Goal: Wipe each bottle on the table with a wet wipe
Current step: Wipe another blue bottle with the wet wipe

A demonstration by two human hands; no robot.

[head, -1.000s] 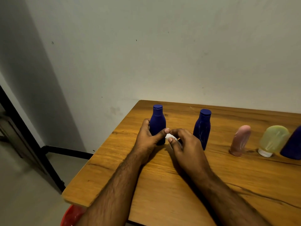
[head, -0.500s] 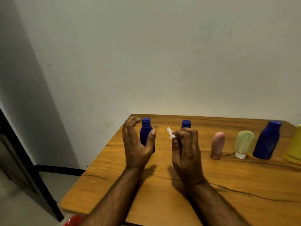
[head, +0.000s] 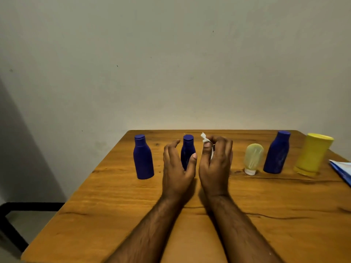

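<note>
Several bottles stand in a row on the wooden table (head: 106, 202). From the left they are a dark blue bottle (head: 143, 158), a second blue bottle (head: 187, 149), a pale yellow-green tube (head: 253, 158) standing on its white cap, a third blue bottle (head: 277, 152) and a yellow container (head: 313, 154). My left hand (head: 177, 169) is cupped loosely in front of the second blue bottle, thumb across its lower part; a grip does not show. My right hand (head: 215, 164) holds a crumpled white wipe (head: 206, 139) in curled fingers, just right of that bottle.
A blue and white packet (head: 341, 170) lies at the table's right edge. A plain wall stands right behind the table. The table's left edge drops to the floor, where a dark frame (head: 11, 221) stands. Bare wood lies in front of the bottles.
My left hand let go of the leftmost blue bottle. Both hands moved right to the second blue bottle, the wipe still in my right hand. The view swung right, showing more bottles.
</note>
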